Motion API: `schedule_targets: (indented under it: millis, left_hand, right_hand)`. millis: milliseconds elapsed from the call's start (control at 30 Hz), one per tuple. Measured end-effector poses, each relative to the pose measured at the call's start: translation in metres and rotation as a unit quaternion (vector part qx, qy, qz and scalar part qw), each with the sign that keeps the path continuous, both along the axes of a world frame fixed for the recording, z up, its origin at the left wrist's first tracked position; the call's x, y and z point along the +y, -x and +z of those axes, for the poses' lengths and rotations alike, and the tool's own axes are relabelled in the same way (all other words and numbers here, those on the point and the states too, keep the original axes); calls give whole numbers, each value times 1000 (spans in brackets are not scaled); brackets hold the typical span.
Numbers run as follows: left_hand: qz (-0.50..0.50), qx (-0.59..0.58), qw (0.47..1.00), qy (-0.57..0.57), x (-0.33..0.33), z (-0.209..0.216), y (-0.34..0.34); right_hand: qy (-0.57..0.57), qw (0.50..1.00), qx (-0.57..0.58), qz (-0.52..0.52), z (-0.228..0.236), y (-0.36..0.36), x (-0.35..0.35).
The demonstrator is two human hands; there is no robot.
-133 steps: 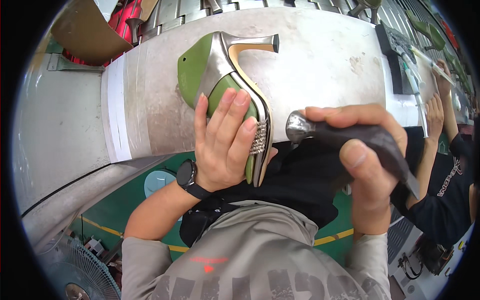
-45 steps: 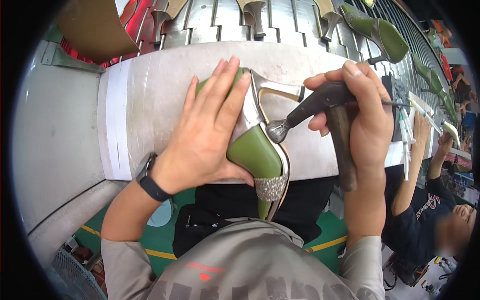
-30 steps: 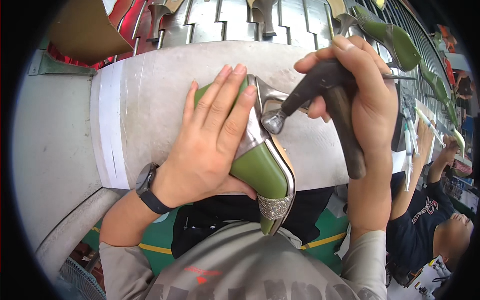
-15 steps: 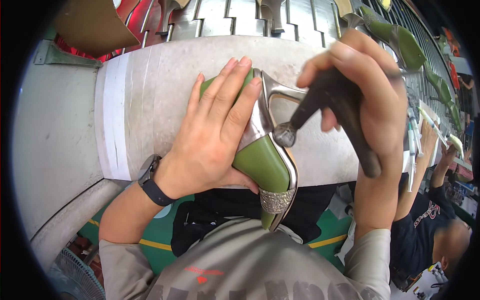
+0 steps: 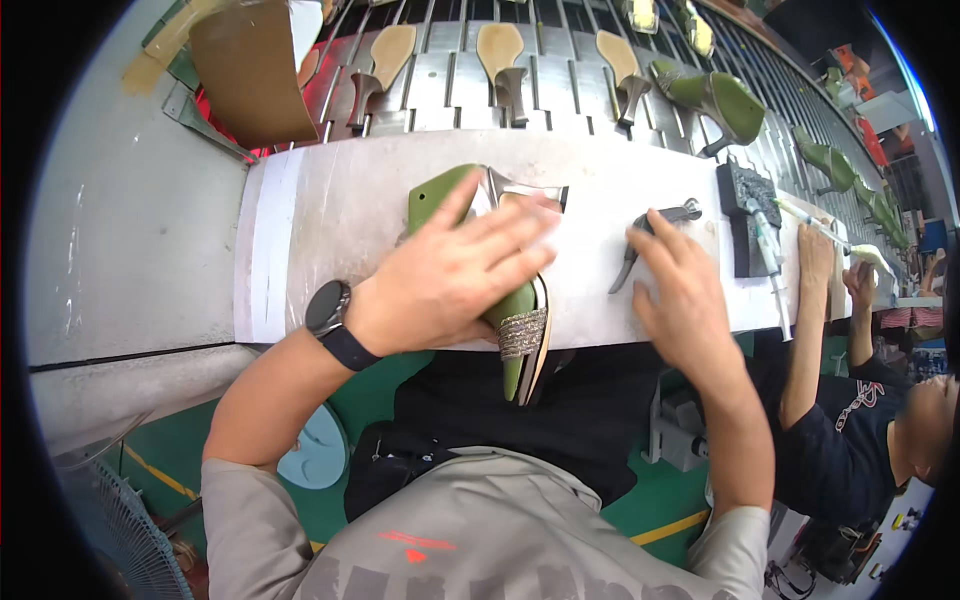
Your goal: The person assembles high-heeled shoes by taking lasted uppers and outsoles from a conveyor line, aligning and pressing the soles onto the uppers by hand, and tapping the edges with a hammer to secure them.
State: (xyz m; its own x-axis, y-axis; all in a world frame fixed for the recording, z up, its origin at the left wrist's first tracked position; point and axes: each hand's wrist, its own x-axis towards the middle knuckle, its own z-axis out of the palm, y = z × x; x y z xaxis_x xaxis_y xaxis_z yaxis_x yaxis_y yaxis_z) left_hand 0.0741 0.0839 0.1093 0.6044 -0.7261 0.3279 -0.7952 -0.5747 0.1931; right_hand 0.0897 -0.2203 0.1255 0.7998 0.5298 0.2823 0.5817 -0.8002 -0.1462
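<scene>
Workshop floor (image 5: pixel 385 380), green with yellow lines; on it, a pale blue stool (image 5: pixel 313 462); at lower left, a fan (image 5: pixel 120 525); beyond the tabletop (image 5: pixel 590 290), a slatted conveyor (image 5: pixel 440 95) bearing tan soles (image 5: pixel 500 42) with heels attached and further green shoes (image 5: pixel 738 106).

Shoe (image 5: pixel 521 335), one, green with metallic heel and glittering band; on its side on the tabletop, before the wearer; heel to the right, toe past the near edge.

Left hand (image 5: pixel 455 275), watch (image 5: pixel 326 308) at the wrist; laid across the shoe, fingers extended and blurred; how firmly it presses cannot be told.

Right hand (image 5: pixel 685 290), fingers loosely bent over the hammer (image 5: pixel 684 212), thumb apart, not wrapped round it; handle hidden; whether fingertips touch cannot be told.

Step, as judged: handling of the shoe with the hammer down on the tabletop, no blow being struck; a next move would call for a steady shoe, and either a proper grasp of the hammer or a right hand clear of it.

To the right: dark block (image 5: pixel 740 205), syringes (image 5: pixel 769 255), a co-worker's hand (image 5: pixel 815 255).

Markings: large dark lettering and small red print on the wearer's shirt (image 5: pixel 470 500); pale and red print on the co-worker's dark shirt (image 5: pixel 800 465); no label made out on shoe or hammer.
</scene>
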Motion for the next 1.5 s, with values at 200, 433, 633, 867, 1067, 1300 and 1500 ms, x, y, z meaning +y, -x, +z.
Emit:
schedule_targets:
  millis: [200, 433, 633, 867, 1067, 1300, 1500]
  left_hand:
    - [33, 136, 948, 284, -14, 19, -7]
    - [24, 442, 619, 649, -50, 40, -32]
    - [150, 296, 871, 363, -34, -21, -45]
    - [115, 285, 878, 367, -45, -43, -47]
    - [97, 242, 924, 282, -39, -40, -52]
    - [85, 257, 924, 270, -36, -36, -54]
    - [55, 256, 926, 272, -31, -34, -64]
  right_hand:
    - [-212, 974, 63, 50, -26, 57, 6]
    - [-416, 893, -112, 132, -23, -11, 71]
    - [-467, 867, 112, -130, 22, -151, 89]
    - [-233, 932, 222, -170, -11, -222, 52]
    - [-171, 968, 115, -144, 39, -261, 8]
    - [290, 920, 203, -169, -20, -323, 35]
    - [-118, 955, 84, -260, -6, -400, 15]
